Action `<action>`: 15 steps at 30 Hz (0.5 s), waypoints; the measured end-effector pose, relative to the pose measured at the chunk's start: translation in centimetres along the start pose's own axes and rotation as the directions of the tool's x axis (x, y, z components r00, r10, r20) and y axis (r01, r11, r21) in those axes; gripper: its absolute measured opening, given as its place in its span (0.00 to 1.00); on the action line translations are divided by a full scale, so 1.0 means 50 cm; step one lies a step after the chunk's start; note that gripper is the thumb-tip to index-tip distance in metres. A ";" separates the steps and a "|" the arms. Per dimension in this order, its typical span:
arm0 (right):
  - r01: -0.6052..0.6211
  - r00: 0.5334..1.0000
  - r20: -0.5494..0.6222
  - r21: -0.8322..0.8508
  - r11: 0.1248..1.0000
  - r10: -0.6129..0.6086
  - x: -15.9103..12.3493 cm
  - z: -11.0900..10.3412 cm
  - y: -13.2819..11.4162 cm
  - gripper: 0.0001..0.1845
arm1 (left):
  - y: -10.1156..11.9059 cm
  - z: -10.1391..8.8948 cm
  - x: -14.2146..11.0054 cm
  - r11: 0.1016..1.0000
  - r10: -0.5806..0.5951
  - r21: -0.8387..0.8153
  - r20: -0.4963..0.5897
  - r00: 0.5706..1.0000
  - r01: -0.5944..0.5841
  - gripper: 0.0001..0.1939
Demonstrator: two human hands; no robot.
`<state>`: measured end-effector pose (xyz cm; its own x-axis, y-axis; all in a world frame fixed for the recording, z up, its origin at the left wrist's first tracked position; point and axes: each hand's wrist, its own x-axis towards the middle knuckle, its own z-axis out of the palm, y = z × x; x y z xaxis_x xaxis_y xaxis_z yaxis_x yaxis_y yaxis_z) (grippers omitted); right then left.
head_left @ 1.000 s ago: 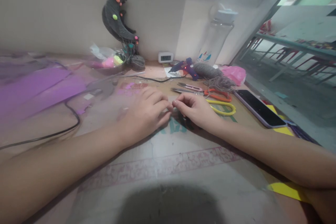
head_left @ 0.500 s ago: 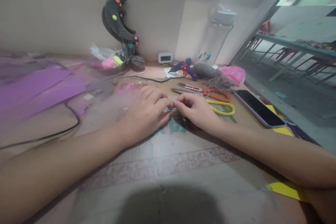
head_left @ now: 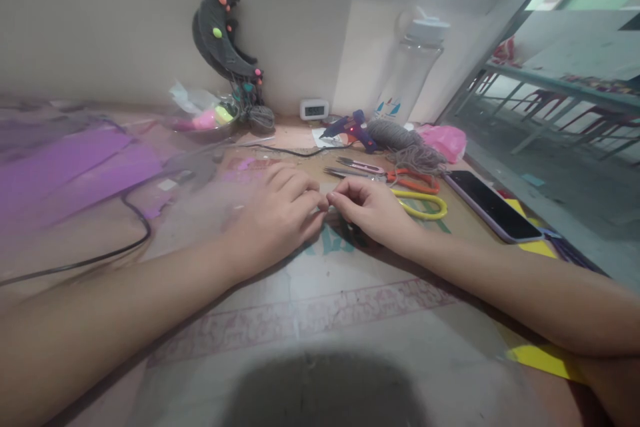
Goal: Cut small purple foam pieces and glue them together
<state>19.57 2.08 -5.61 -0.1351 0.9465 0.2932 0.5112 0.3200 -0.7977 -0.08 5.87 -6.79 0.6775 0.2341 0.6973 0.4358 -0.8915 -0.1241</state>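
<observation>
My left hand point(head_left: 280, 217) and my right hand point(head_left: 370, 210) meet over the middle of the table, fingertips almost touching. Both are closed in a pinch. Whatever lies between the fingertips is too small or too hidden to make out. Just beyond my right hand are yellow-handled scissors point(head_left: 425, 205), partly covered by it. Orange-handled pliers or scissors point(head_left: 415, 181) and a pair of thread snips point(head_left: 361, 165) lie behind them. Beneath my hands is a plastic-covered surface point(head_left: 320, 300) with a reddish printed band.
At the back stand a glue gun point(head_left: 350, 128), grey yarn point(head_left: 400, 140), a small clock point(head_left: 314, 109) and a clear bottle point(head_left: 413, 70). A phone point(head_left: 493, 203) lies right. Purple sheets point(head_left: 75, 167) and a black cable point(head_left: 140, 233) are left. A dark crescent ornament point(head_left: 220, 37) leans against the wall.
Hardly anything differs. The whole view has shifted very slightly, and both hands keep the same pinched pose at the same spot.
</observation>
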 end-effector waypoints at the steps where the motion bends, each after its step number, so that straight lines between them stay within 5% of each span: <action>1: -0.003 1.000 0.003 0.004 1.000 0.003 0.000 0.000 0.000 0.09 | 0.001 0.000 0.000 1.000 0.003 0.000 -0.002 1.000 -0.003 0.05; 15: -0.060 0.998 0.031 0.027 0.998 0.059 -0.004 -0.004 -0.007 0.11 | 0.000 0.000 -0.003 0.996 -0.079 -0.039 0.061 0.995 0.081 0.05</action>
<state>19.59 1.76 -5.29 -0.1311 0.9646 0.2287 0.4951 0.2636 -0.8279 -0.18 5.82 -6.87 0.6762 0.3269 0.6602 0.4661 -0.8838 -0.0397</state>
